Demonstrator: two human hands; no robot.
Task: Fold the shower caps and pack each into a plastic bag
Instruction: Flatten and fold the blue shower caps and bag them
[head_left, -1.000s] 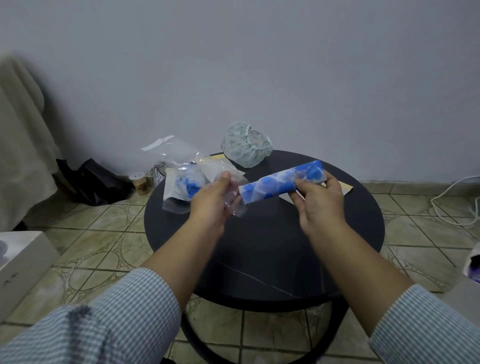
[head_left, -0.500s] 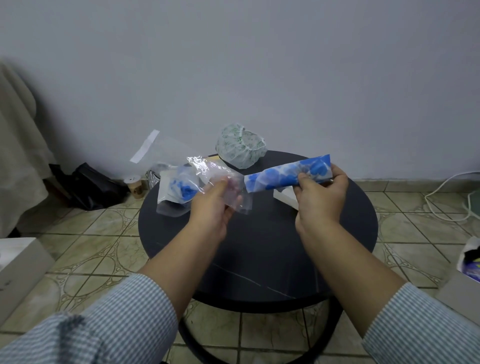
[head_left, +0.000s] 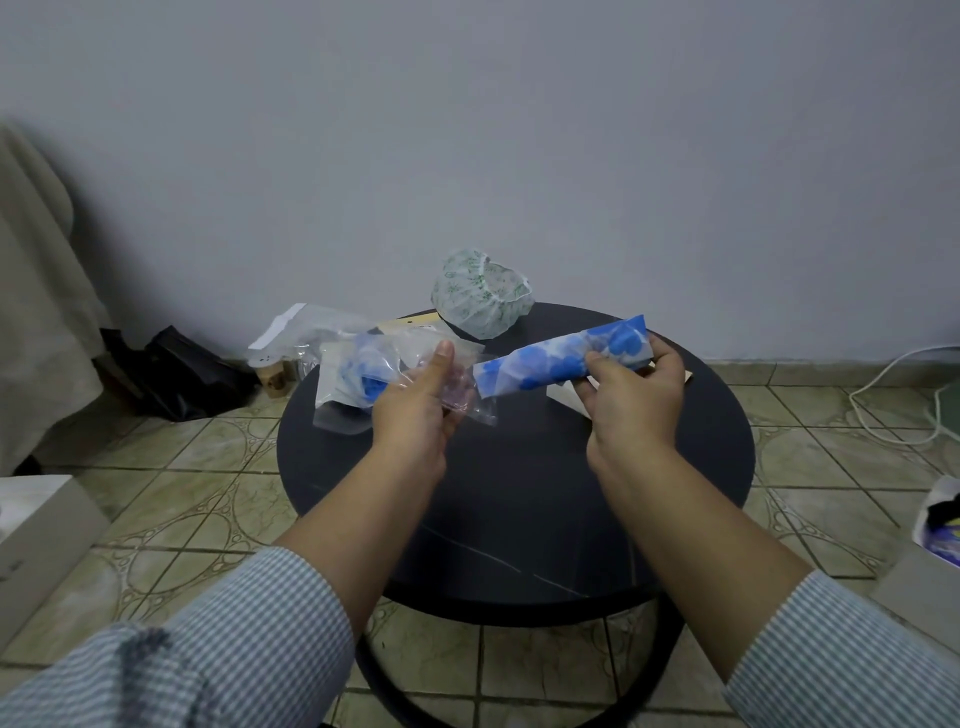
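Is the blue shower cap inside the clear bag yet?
Not yet. The blue shower cap, folded narrow in the right hand, only meets the clear bag held by the left hand.

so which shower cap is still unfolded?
The green-patterned shower cap, puffed up at the table's far edge. The right hand holds a blue one folded into a strip; another blue one is already bagged.

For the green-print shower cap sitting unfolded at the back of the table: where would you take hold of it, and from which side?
Probably at the gathered rim of the green cap, coming from above and the near side. It sits as a puffed dome at the far edge of the table, with its puckered opening facing up and toward the camera. That bunched edge gives the fingers something to pinch, whereas the smooth, thin crown would likely slip or crumple.
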